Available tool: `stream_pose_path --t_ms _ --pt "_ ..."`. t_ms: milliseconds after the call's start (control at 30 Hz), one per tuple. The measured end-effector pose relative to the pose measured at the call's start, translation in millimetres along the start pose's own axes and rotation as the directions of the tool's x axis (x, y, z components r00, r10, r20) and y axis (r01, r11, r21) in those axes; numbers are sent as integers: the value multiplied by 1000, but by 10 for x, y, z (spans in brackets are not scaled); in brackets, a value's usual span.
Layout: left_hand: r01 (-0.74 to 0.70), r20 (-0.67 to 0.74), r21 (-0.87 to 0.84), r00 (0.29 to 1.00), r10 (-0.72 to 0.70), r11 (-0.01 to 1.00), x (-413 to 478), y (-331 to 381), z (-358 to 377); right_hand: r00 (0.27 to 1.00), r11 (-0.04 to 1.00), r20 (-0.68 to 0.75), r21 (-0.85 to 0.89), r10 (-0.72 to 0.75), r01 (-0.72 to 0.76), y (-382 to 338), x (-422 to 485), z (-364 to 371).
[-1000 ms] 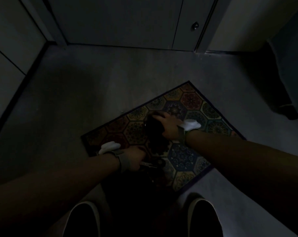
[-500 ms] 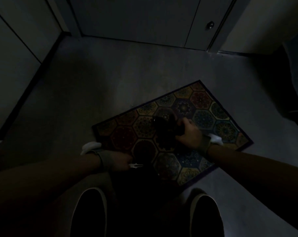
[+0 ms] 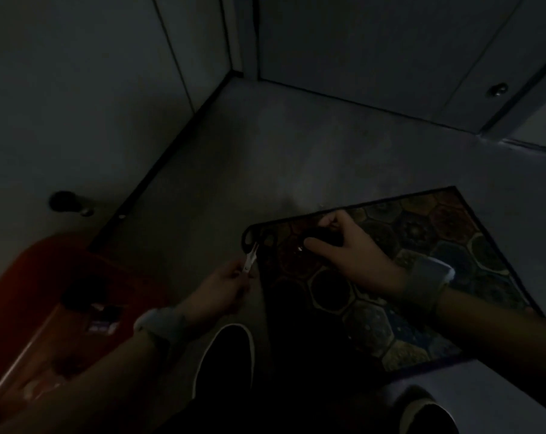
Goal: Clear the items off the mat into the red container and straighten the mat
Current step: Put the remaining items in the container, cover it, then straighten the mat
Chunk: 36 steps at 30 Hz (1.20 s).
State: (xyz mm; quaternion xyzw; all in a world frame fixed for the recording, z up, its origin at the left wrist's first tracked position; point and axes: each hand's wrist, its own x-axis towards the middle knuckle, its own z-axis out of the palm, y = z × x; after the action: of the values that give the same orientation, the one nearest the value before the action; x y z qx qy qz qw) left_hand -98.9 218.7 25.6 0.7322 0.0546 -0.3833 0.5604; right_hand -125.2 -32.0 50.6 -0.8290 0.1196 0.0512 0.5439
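Over the mat's (image 3: 453,261) left edge, left hand (image 3: 221,289) pinches scissors (image 3: 253,252); right hand (image 3: 350,249) grips a dark item (image 3: 323,238).

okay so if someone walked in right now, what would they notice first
Probably the left hand holding scissors by the blades, black handles pointing away, at the near-left corner of the hexagon-patterned mat. The right hand grips a dark item on the mat; the red container waits on the left.

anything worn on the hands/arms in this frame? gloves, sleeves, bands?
No gloves, no sleeves: both forearms are bare. The left hand has a wide pale grey fabric band around the wrist; the right hand has a matching grey wristband. Dim light hides any markings.
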Motion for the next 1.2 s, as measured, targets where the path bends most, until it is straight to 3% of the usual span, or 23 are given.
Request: stream_pose_path --t_ms 100,200,533,767,867,967,1033,1133,1200 --pt "-35 -131 -279 991 -2 960 -352 -71 -305 995 998 85 35 -49 46 -394 77 343" --pt "-90 -239 -411 971 -12 907 -653 -149 -584 983 997 169 51 -66 58 -717 107 681" --pt "-178 -483 -594 859 -171 785 -1298 -577 -1222 906 976 423 206 -29 -65 -1298 104 2044" --pt "-109 -578 -613 737 -350 783 -1453 -924 -1606 819 956 573 225 27 -190 -1368 -78 2753" --pt "42 -584 -471 734 -347 881 -1479 -1110 -1768 803 980 595 133 39 -146 -1432 -163 2961" --pt "192 -581 -354 722 -376 915 -1456 -1327 -1981 804 991 590 -45 -76 127 -1460 -220 3091" --pt "339 -583 -162 725 -367 927 -1386 -1445 -2153 791 962 596 -109 -138 250 -1449 -232 3147" --pt "427 -637 79 717 -284 901 -1281 -1522 -2398 757 893 634 -238 -155 382 -1419 -238 3233" --pt "462 -653 249 729 -205 851 -1191 -1538 -2514 750 792 641 -368 -164 487 -1357 -248 3276"
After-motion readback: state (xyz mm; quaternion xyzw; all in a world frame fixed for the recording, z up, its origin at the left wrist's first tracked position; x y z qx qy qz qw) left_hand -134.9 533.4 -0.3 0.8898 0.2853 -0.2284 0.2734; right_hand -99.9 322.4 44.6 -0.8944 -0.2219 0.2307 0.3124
